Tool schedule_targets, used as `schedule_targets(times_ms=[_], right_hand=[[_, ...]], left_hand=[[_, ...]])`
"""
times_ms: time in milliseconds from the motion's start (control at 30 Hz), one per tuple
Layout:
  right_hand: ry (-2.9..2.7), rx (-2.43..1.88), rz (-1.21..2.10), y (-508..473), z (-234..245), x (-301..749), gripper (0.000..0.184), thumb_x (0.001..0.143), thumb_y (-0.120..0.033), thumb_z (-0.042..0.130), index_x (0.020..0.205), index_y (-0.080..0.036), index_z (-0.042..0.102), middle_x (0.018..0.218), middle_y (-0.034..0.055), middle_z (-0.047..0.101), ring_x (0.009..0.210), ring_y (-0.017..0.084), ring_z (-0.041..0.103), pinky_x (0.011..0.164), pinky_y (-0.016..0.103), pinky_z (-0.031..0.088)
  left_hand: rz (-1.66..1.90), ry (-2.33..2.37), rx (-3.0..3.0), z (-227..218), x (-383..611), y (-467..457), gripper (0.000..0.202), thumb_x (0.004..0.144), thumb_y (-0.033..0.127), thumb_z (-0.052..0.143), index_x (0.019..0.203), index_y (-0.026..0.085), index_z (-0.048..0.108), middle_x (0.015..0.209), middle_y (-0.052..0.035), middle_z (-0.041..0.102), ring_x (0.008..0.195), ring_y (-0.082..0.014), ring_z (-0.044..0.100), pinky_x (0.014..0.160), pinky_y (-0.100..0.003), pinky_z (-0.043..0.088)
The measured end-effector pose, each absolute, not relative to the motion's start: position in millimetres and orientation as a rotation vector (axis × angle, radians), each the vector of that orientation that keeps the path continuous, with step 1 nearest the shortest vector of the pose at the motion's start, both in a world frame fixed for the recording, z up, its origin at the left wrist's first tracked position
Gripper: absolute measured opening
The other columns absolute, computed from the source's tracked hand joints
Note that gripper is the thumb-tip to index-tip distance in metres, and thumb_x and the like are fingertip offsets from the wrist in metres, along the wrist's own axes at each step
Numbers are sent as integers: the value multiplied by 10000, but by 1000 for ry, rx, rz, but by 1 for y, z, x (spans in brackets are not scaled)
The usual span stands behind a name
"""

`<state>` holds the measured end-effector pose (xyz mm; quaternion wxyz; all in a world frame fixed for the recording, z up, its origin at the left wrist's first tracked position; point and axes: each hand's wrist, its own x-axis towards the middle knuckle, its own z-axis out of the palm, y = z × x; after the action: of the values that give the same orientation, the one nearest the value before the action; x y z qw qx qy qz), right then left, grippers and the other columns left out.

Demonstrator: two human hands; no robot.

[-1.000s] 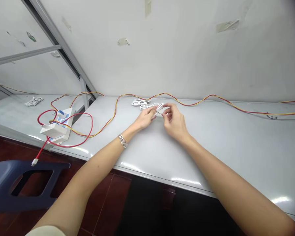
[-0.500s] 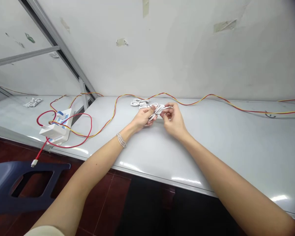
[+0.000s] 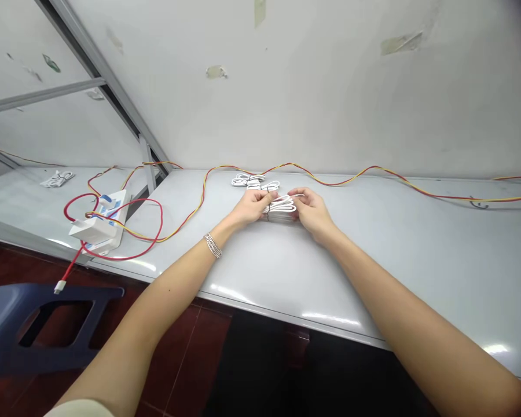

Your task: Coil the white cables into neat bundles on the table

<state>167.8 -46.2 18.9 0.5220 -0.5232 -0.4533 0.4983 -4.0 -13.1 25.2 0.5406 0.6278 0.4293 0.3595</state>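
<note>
The left hand (image 3: 252, 207) has its grip closed on the left end of a flattened white coiled cable bundle (image 3: 283, 204) bound with a thin black tie; the right hand (image 3: 315, 216) pinches the bundle's right end. It sits at the middle of the glossy pale-grey worktop (image 3: 252, 266); whether it touches the surface is unclear. Just beyond, two more white tied cable coils (image 3: 247, 180) lie near a red-and-yellow twisted wire (image 3: 373, 169).
</note>
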Motion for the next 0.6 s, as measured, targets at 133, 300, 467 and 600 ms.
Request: schedule_targets(times_ms=[133,300,467,600], right_hand=[[-1107,-1243,1354,-49,21,167,94,763,-154,608,849,-192,600,762,30,698,609,150,635,533,255,457],[-1365,-1125,1334,-59,21,159,236,789,-384,743,877,-173,686,868,81,726,716,174,663,546,259,467],[-1347,-1088,1252,-61,13,151,337,728,-463,818,830,-171,686,745,67,697,659,191,632,572,310,500],[-1448,-1047,1141,-59,10,154,230,787,-400,750,810,-181,682,727,56,688,657,199,622,621,340,509]], left_hand=[[993,1069,1485,21,-5,-7,550,859,644,662,631,158,542,552,39,388,509,-62,329,484,-213,245],[1137,1034,1631,21,-4,-8,565,884,617,640,577,163,498,539,34,403,538,-75,352,519,-236,290],[1138,938,1538,23,5,-16,430,867,542,698,708,146,648,631,6,571,558,-83,472,528,-237,382],[1146,938,1315,27,6,-19,363,768,452,829,903,141,698,761,-10,673,580,-72,529,519,-213,407]])
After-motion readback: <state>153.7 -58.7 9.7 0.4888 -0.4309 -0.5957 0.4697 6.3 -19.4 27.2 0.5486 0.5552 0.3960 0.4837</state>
